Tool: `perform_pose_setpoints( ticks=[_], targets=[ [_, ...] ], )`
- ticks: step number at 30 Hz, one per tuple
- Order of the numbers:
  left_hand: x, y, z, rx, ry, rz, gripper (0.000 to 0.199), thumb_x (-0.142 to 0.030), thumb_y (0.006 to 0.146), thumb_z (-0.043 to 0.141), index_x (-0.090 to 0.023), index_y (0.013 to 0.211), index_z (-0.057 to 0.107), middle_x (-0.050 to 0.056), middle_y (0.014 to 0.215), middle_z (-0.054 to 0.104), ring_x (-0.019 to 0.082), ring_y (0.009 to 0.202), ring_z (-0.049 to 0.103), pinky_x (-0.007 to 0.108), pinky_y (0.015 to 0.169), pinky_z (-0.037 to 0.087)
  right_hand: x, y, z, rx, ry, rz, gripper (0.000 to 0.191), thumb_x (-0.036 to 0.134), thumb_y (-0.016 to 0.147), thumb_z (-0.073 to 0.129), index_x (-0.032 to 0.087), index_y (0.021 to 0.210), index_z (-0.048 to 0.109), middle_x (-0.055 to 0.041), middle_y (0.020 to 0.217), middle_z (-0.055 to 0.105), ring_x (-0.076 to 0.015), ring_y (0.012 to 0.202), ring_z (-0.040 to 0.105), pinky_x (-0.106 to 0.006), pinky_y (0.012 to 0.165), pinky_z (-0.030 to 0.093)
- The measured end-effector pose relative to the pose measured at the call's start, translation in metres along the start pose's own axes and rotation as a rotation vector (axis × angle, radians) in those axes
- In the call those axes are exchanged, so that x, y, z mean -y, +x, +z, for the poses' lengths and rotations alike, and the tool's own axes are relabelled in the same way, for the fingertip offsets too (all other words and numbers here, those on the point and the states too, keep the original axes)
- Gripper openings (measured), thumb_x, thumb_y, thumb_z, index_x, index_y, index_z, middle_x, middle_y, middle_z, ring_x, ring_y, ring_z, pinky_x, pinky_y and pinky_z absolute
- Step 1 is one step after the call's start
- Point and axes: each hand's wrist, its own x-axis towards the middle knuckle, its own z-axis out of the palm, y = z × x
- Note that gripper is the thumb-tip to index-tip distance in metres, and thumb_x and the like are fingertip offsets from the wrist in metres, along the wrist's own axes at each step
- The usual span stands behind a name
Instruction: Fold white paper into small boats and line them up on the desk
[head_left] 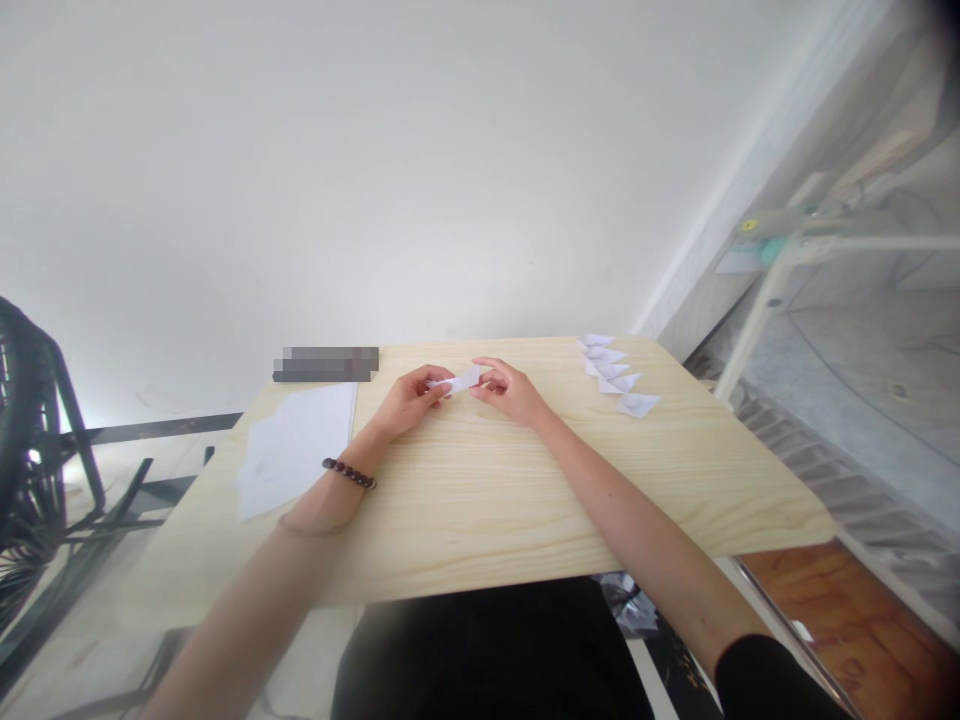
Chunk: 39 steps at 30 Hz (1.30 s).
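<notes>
A small folded piece of white paper [463, 381] is held up just above the table, between my two hands. My left hand [409, 402] grips its left end, thumb on the near side and fingers curled behind. At the right end, my right hand [514, 391] has its thumb and fingers curved about the paper's edge. Several folded white paper boats [639, 404] stand in a slanting row at the table's right. A stack of white paper sheets [300, 440] lies to the left of my left hand, its edges uneven.
The light wooden table [480, 510] stands against a white wall [465, 180]. A blurred-out dark object [326, 365] lies at its back left. Beyond the left edge are dark chair frames [56, 420]; a white metal frame [757, 310] rises on the right.
</notes>
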Motion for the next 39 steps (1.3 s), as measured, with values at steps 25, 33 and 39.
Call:
perform_pose_setpoints(
  ticks=[25,33,39],
  targets=[
    [-0.008,-0.001,0.002,-0.038,-0.174,-0.178,0.03,-0.044,0.07,0.056,-0.014,0.075,0.059,-0.001,0.068,0.054,0.01,0.063,0.044,0.022,0.059,0.033,0.01,0.002,0.006,0.039,0.366,0.174,0.033,0.039,0.063,0.063,0.014,0.082,0.055,-0.0008,0.065,0.057,-0.008,0.053,0.051,-0.022,0.051,0.043],
    [-0.013,-0.003,0.004,0.008,-0.178,-0.212,0.029,-0.043,0.067,0.059,-0.014,0.067,0.058,-0.003,0.058,0.048,0.008,0.054,0.039,0.021,0.051,0.027,0.009,0.002,0.006,0.006,0.242,0.158,0.033,0.044,0.067,0.057,0.014,0.078,0.06,0.0012,0.058,0.051,-0.006,0.049,0.043,-0.019,0.047,0.037],
    [-0.014,-0.002,0.005,-0.022,-0.122,-0.234,0.028,-0.041,0.066,0.06,-0.013,0.064,0.057,-0.004,0.054,0.044,0.006,0.051,0.034,0.021,0.049,0.025,0.012,-0.001,0.004,0.035,0.228,0.152,0.032,0.044,0.068,0.056,0.013,0.075,0.06,0.0011,0.058,0.05,-0.006,0.05,0.042,-0.019,0.046,0.033]
  ],
)
